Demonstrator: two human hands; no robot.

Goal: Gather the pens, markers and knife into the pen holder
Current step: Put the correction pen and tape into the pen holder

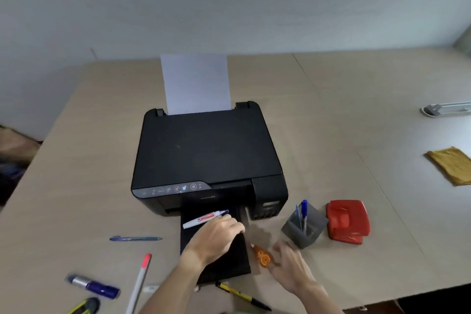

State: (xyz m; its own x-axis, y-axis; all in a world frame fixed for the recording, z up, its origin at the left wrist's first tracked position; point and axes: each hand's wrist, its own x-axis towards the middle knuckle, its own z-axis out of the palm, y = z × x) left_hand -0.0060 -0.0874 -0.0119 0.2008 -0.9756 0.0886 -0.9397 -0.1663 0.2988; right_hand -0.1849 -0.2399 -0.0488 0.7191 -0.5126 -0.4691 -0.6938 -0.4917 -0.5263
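A grey pen holder [309,233] stands right of the printer with blue pens [304,211] upright in it. My left hand [216,234] rests on the printer's output tray [229,260], fingertips closed on a white marker [201,219] that lies there. My right hand [290,267] is blurred, fingers apart, between the holder and an orange correction tape [262,257]. On the table lie a blue pen [135,238], a white pen with a red cap [139,283], a blue marker [94,287], a yellow-black knife [85,307] and a yellow-black pen [242,297].
A black printer [209,155] with paper in its feeder fills the table's middle. A red hole punch [348,222] sits right of the holder. A yellow cloth [452,164] and a white device [446,108] lie at the far right. The table's front edge is close.
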